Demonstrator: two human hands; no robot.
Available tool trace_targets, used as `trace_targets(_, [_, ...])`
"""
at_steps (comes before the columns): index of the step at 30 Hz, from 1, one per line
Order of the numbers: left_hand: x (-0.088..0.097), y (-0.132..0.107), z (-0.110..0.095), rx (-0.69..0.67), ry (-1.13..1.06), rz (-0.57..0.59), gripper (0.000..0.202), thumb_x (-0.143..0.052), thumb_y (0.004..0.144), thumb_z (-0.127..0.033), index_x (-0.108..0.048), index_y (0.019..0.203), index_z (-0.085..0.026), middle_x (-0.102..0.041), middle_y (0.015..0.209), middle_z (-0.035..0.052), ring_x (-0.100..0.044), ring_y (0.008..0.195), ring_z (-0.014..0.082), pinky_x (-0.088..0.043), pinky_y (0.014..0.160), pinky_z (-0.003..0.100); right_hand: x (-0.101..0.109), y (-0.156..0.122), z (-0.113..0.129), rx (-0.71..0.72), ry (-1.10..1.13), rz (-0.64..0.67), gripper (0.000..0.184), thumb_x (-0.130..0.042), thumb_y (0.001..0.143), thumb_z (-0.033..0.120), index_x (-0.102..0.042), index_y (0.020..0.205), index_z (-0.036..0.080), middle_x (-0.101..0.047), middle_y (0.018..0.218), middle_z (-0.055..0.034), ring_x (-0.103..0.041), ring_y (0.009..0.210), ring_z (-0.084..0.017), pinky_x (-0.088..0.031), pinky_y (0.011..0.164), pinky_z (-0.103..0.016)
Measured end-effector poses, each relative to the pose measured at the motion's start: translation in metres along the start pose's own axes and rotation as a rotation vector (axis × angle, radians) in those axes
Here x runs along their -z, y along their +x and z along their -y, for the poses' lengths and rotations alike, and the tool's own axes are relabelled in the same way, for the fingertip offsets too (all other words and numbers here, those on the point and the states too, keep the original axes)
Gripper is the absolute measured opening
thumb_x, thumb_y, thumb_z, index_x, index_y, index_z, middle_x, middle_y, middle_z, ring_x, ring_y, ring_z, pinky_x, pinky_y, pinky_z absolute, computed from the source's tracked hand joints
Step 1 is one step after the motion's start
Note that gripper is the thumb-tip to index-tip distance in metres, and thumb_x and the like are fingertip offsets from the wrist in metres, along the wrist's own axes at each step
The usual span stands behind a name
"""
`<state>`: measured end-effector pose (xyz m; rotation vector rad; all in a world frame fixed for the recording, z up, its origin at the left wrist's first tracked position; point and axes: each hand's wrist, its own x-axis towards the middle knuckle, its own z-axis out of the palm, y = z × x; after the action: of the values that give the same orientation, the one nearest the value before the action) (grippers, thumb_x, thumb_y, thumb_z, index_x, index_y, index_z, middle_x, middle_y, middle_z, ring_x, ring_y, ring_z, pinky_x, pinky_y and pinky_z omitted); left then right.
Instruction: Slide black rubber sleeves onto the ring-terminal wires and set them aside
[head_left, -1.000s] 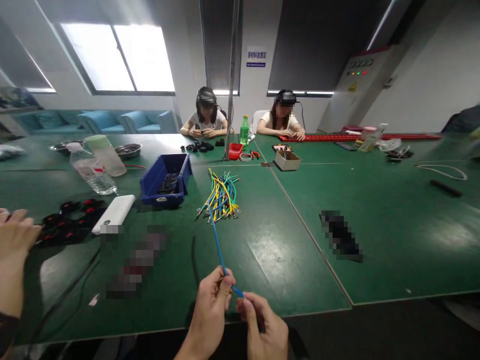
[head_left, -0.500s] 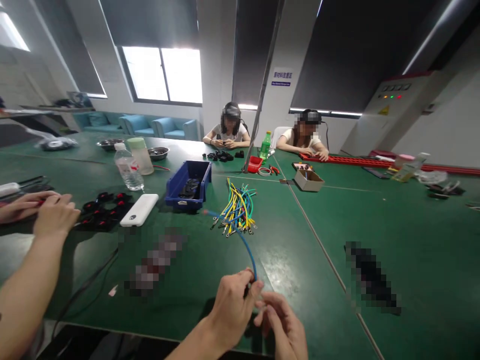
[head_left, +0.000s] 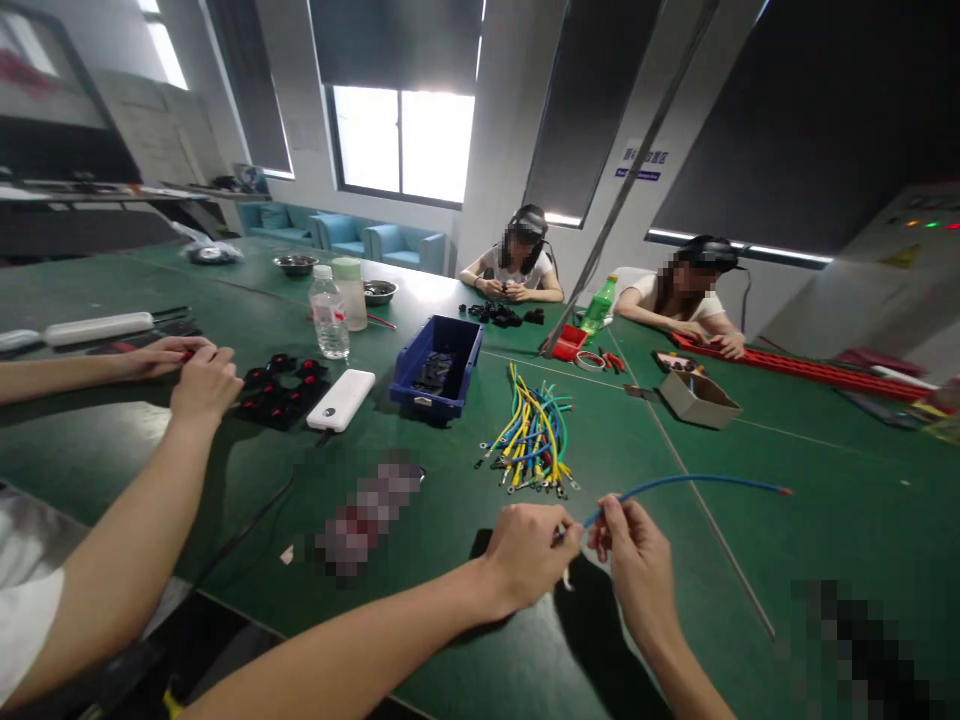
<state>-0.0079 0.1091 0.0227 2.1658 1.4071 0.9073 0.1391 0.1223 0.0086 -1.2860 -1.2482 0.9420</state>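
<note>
A blue cable (head_left: 697,478) with a reddish far tip arcs out to the right above the green table. My right hand (head_left: 637,560) pinches it near its near end, between thumb and fingers. Close beside it, my left hand (head_left: 529,555) is closed around that near end, which its fingers mostly hide. A small whitish piece (head_left: 568,578) pokes out below the left fingertips; I cannot make out what it is. Just beyond my hands lies a bundle of yellow, green and blue cables (head_left: 536,430) with metal ring terminals.
Behind the bundle stand a blue bin (head_left: 439,400) of dark parts and a small cardboard box (head_left: 701,400). A white power bank (head_left: 341,400) and water bottle (head_left: 330,320) are left. A co-worker's hands (head_left: 202,375) work beside black-and-red parts (head_left: 281,390). Two people sit opposite.
The blue cable has swung from pointing away and left to pointing right. My hands have moved up and right on the table, and the view has turned left.
</note>
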Motion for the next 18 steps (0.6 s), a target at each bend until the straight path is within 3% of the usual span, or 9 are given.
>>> trace_targets(5, [-0.012,-0.004,0.016,0.221,-0.153,0.001,0.024,-0.052,0.082,-0.036,-0.070,0.090,-0.022,-0.071,0.075,0.0013,-0.063,0.066,0.0164,-0.046,0.063,0.023,-0.015,0.020,-0.020,0.100,-0.240,-0.035,0.041,-0.048,0.086,0.055,-0.049,0.067,0.019,-0.047,0.054,0.0035,-0.045,0.051,-0.011,-0.037,0.049,-0.022])
trace_targets(9, [-0.014,0.000,0.025,0.237,-0.214,0.027,0.026,-0.052,0.080,-0.032,-0.071,0.093,-0.021,-0.072,0.082,0.0031,-0.063,0.071,0.0179,-0.048,0.066,0.025,-0.017,0.025,-0.030,0.022,-0.285,-0.043,0.042,-0.050,0.084,0.057,-0.051,0.067,0.019,-0.050,0.055,0.0022,-0.046,0.050,-0.012,-0.038,0.049,-0.023])
trace_targets(14, [-0.013,0.004,0.030,0.241,-0.253,0.013,0.025,-0.051,0.079,-0.029,-0.072,0.089,-0.018,-0.071,0.080,0.0076,-0.063,0.070,0.0196,-0.048,0.065,0.026,-0.021,0.026,-0.021,-0.003,-0.311,-0.040,0.042,-0.053,0.081,0.059,-0.054,0.067,0.019,-0.054,0.058,-0.0006,-0.048,0.051,-0.013,-0.040,0.049,-0.024])
trace_targets(18, [-0.013,0.005,0.033,0.252,-0.243,0.001,0.026,-0.048,0.082,-0.029,-0.071,0.087,-0.019,-0.071,0.080,0.0070,-0.063,0.071,0.0196,-0.047,0.065,0.026,-0.027,0.026,-0.019,0.014,-0.218,-0.075,0.038,-0.059,0.078,0.056,-0.057,0.090,0.020,-0.056,0.066,0.0004,-0.049,0.051,-0.013,-0.041,0.048,-0.024])
